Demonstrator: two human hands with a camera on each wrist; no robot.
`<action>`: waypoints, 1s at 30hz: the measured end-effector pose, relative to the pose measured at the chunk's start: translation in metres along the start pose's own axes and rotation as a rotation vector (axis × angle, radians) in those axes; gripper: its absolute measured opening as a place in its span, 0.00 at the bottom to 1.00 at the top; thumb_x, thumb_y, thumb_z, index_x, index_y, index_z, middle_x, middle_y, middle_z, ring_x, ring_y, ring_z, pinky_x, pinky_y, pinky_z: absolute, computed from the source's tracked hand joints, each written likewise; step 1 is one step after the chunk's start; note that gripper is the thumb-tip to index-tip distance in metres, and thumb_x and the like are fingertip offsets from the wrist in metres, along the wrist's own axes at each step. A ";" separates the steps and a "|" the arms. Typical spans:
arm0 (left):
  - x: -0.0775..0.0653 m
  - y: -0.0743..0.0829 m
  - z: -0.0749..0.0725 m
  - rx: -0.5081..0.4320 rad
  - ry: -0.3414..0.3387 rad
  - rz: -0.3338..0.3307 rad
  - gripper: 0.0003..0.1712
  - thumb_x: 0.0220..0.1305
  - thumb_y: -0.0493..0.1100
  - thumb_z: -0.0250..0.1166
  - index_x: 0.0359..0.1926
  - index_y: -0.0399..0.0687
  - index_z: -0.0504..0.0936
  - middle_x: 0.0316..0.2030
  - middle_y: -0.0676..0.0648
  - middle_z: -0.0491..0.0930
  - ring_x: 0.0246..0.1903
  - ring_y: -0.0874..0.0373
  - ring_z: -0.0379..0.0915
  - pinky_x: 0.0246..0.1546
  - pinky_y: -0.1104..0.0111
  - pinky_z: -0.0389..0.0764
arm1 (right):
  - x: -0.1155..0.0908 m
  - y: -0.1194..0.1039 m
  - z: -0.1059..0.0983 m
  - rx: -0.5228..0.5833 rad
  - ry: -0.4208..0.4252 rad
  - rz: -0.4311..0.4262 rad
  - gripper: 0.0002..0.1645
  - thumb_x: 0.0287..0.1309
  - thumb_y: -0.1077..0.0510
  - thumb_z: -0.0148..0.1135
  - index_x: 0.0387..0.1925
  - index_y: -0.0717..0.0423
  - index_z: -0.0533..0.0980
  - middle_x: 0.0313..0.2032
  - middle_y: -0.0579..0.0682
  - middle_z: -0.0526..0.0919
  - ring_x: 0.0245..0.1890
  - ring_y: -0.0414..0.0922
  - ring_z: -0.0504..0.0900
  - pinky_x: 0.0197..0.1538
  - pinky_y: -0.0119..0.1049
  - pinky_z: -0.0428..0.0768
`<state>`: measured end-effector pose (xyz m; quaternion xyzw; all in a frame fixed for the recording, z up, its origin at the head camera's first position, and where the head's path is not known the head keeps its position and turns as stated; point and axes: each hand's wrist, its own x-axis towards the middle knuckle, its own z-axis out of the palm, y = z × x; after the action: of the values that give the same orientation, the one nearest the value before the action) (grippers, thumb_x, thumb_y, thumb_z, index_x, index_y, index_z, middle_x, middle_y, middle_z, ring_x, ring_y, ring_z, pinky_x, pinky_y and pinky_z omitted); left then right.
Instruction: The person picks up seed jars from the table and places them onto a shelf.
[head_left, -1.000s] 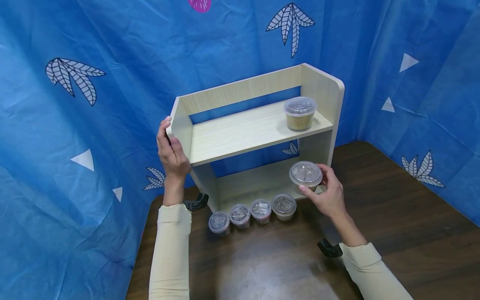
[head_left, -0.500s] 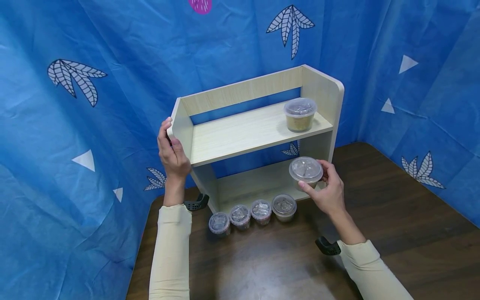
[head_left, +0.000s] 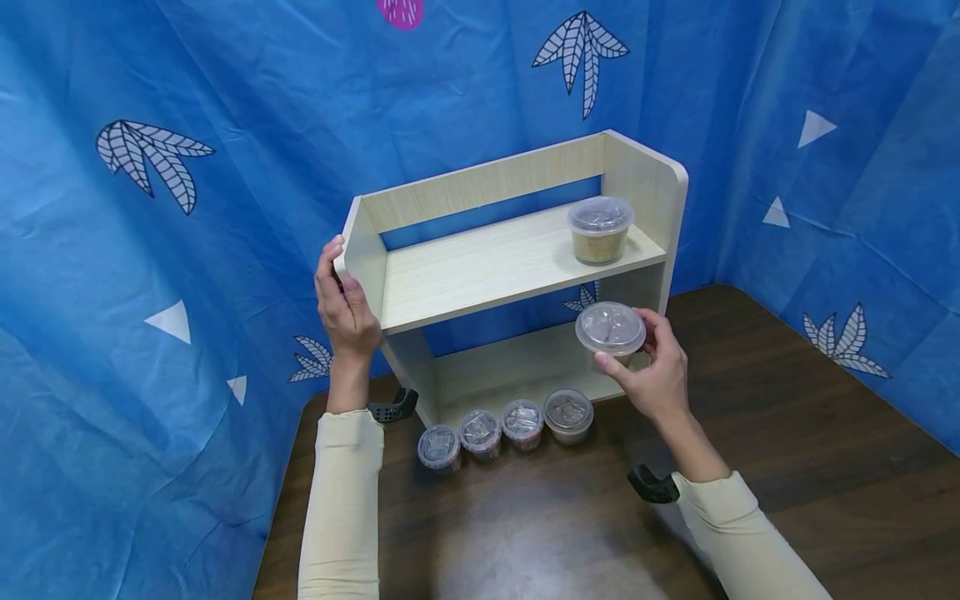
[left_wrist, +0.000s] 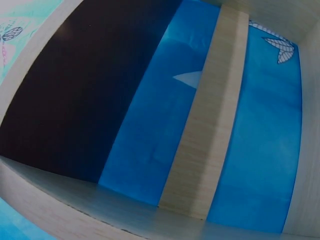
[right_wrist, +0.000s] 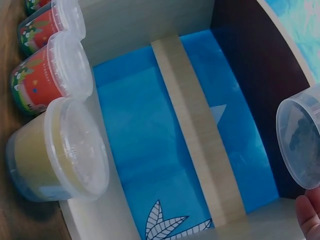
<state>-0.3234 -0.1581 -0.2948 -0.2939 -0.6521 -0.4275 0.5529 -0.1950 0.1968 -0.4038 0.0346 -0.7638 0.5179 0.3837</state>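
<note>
In the head view, my left hand [head_left: 347, 315] grips the front edge of the left side panel of a pale wooden two-tier shelf [head_left: 450, 283]. My right hand [head_left: 660, 372] holds a clear round plastic tub [head_left: 611, 327] with a lid, thumb at the front and fingers round its right side. This tub hangs upright before the shelf's lower opening, at the right. In the right wrist view, part of the tub [right_wrist: 298, 145] and some fingertips [right_wrist: 311, 212] show at the right edge. A similar tub [head_left: 599, 237] with yellowish contents stands on the upper board's right end.
A row of lidded tubs stands on the dark wooden table [head_left: 517, 525] before the shelf: a wider one [head_left: 567, 415] at the right and smaller ones [head_left: 480, 433] with red print to its left. Blue patterned curtain [head_left: 225, 275] hangs behind and at both sides.
My right hand has lifted the tub a little higher, from near the lower board's front edge towards the upper board. The left hand stays on the shelf's side panel.
</note>
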 end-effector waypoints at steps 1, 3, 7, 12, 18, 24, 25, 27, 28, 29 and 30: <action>0.000 0.000 0.000 -0.001 0.000 -0.001 0.22 0.68 0.38 0.49 0.62 0.37 0.66 0.64 0.45 0.70 0.61 0.51 0.70 0.56 0.55 0.75 | 0.001 -0.001 0.000 0.003 0.003 -0.006 0.42 0.45 0.60 0.74 0.63 0.63 0.67 0.57 0.59 0.77 0.51 0.47 0.75 0.51 0.20 0.71; 0.000 0.000 0.000 -0.002 0.001 -0.001 0.22 0.68 0.38 0.49 0.62 0.38 0.66 0.64 0.45 0.70 0.61 0.51 0.70 0.56 0.55 0.75 | 0.003 -0.003 0.001 0.010 0.008 -0.017 0.43 0.45 0.59 0.75 0.63 0.63 0.68 0.57 0.58 0.77 0.51 0.45 0.75 0.51 0.21 0.71; 0.000 0.000 0.000 -0.005 0.003 0.000 0.22 0.69 0.38 0.49 0.62 0.37 0.66 0.64 0.45 0.70 0.61 0.51 0.70 0.56 0.55 0.75 | 0.008 -0.008 0.002 0.018 0.013 -0.040 0.42 0.44 0.59 0.75 0.62 0.63 0.68 0.56 0.58 0.78 0.50 0.43 0.75 0.50 0.21 0.72; 0.000 0.000 0.000 -0.002 0.004 0.001 0.22 0.68 0.38 0.49 0.62 0.37 0.66 0.64 0.44 0.70 0.61 0.51 0.70 0.56 0.55 0.75 | 0.012 -0.014 0.004 0.027 0.019 -0.049 0.42 0.44 0.59 0.74 0.62 0.64 0.68 0.56 0.59 0.78 0.50 0.43 0.75 0.50 0.20 0.72; 0.000 0.000 -0.001 -0.005 0.005 0.002 0.22 0.69 0.38 0.49 0.62 0.36 0.66 0.64 0.44 0.70 0.61 0.51 0.70 0.57 0.55 0.75 | 0.016 -0.021 0.007 0.044 0.035 -0.039 0.44 0.43 0.57 0.75 0.63 0.64 0.68 0.55 0.60 0.78 0.48 0.36 0.73 0.48 0.22 0.72; 0.001 0.000 -0.001 -0.004 -0.002 0.006 0.24 0.74 0.47 0.48 0.62 0.36 0.66 0.64 0.42 0.70 0.61 0.50 0.69 0.57 0.56 0.75 | 0.018 -0.027 0.009 0.057 0.038 -0.046 0.43 0.45 0.56 0.75 0.63 0.62 0.69 0.56 0.57 0.78 0.48 0.35 0.74 0.49 0.26 0.74; 0.001 0.000 -0.001 -0.005 -0.005 0.007 0.25 0.74 0.49 0.48 0.62 0.36 0.67 0.64 0.42 0.70 0.62 0.50 0.69 0.57 0.56 0.75 | 0.019 -0.028 0.009 0.061 0.037 -0.049 0.43 0.45 0.56 0.75 0.63 0.62 0.69 0.56 0.57 0.78 0.48 0.36 0.74 0.49 0.26 0.74; 0.001 0.000 -0.001 -0.005 -0.009 0.011 0.27 0.75 0.52 0.47 0.62 0.35 0.67 0.64 0.42 0.70 0.62 0.50 0.68 0.58 0.56 0.74 | 0.020 -0.029 0.009 0.068 0.036 -0.055 0.42 0.46 0.57 0.74 0.63 0.62 0.69 0.56 0.57 0.78 0.48 0.36 0.74 0.49 0.26 0.73; 0.001 0.000 -0.002 -0.005 -0.010 0.013 0.27 0.75 0.53 0.47 0.62 0.35 0.67 0.64 0.42 0.70 0.62 0.49 0.68 0.58 0.56 0.74 | 0.020 -0.029 0.009 0.071 0.036 -0.059 0.42 0.46 0.57 0.74 0.63 0.62 0.68 0.56 0.58 0.78 0.47 0.36 0.74 0.49 0.25 0.73; 0.001 0.000 -0.001 -0.010 -0.008 0.012 0.28 0.75 0.53 0.47 0.62 0.35 0.67 0.64 0.42 0.70 0.62 0.49 0.67 0.58 0.57 0.74 | 0.021 -0.030 0.009 0.073 0.034 -0.064 0.42 0.46 0.58 0.74 0.63 0.63 0.68 0.55 0.58 0.78 0.47 0.36 0.73 0.48 0.25 0.73; 0.001 0.000 -0.001 -0.011 -0.006 0.014 0.28 0.75 0.53 0.47 0.62 0.35 0.68 0.64 0.42 0.70 0.62 0.49 0.67 0.58 0.56 0.74 | 0.022 -0.030 0.008 0.074 0.032 -0.069 0.42 0.46 0.58 0.74 0.63 0.63 0.68 0.55 0.59 0.77 0.47 0.37 0.73 0.48 0.24 0.73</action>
<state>-0.3232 -0.1596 -0.2939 -0.3027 -0.6494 -0.4263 0.5522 -0.2018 0.1836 -0.3682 0.0665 -0.7363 0.5327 0.4119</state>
